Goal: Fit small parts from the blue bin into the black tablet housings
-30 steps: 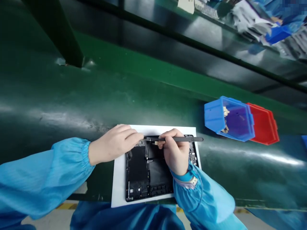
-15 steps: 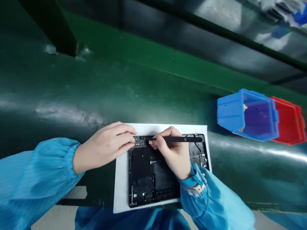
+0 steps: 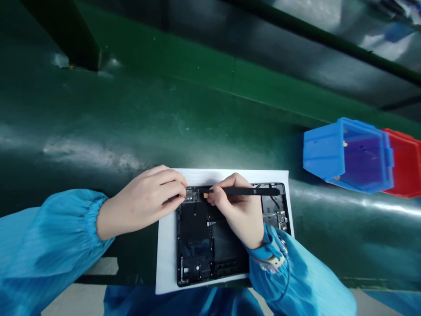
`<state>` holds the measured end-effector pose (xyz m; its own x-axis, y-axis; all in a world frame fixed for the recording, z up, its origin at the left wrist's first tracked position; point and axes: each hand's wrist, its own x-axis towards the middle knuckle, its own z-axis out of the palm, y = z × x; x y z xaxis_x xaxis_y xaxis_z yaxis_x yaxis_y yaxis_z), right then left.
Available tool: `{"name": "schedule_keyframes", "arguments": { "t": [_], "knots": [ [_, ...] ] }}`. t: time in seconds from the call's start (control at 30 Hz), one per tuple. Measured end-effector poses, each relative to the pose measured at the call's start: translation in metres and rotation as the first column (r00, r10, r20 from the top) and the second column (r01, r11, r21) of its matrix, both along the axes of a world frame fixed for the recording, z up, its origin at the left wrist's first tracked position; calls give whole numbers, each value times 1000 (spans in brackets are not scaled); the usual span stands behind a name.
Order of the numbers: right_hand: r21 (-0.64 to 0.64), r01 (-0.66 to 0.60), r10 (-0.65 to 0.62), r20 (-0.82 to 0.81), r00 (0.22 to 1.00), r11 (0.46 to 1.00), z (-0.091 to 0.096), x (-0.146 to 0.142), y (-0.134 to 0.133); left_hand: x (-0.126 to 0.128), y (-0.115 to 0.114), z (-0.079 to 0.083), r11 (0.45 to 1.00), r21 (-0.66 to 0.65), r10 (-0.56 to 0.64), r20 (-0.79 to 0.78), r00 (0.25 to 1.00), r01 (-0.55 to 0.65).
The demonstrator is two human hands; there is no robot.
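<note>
Along the near edge of the green table (image 3: 148, 118), two bare hands meet over an opened black device (image 3: 194, 245). The right hand (image 3: 237, 210) is closed in a pinch around a slim black tool (image 3: 255, 191), which lies nearly level across the device's far side, its blunt end pointing toward the table's right edge. Just beside the right fingertips shows a small tan piece (image 3: 206, 195); whether they grip it cannot be told. The left hand (image 3: 144, 199) is loosely curled, palm down, its fingertips at the device's far left corner; whether they pinch anything is hidden.

The device lies flat, its inner parts showing, on a white sheet (image 3: 167, 250) whose near side reaches the table's near edge. Around the right wrist goes a blue strap (image 3: 268, 246), over a blue sleeve (image 3: 305, 276).

To the left of the sheet, a pale strip (image 3: 104, 266) lies at the table's near edge. Well to the right, toward the table's far side, stands a blue bin (image 3: 324, 151), with a red bin (image 3: 408, 164) just beyond it. A dark post (image 3: 80, 41) rises near the table's far left corner, and a shelf (image 3: 296, 52) runs above the far edge.
</note>
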<state>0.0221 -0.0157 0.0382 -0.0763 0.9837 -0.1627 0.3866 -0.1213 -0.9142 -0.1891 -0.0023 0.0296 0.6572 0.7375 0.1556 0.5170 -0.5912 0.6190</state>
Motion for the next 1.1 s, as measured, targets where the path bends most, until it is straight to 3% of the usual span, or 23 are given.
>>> {"name": "schedule_keyframes", "arguments": {
  "t": [0.67, 1.1],
  "knots": [
    [-7, -24, 24, 18, 1000, 1000, 4, -3, 0, 1, 0, 1, 1000, -18, -1, -1, 1000, 1],
    [90, -91, 83, 87, 993, 992, 1, 0, -1, 2, -3, -2, 993, 110, -37, -80, 996, 46]
  ]
}}
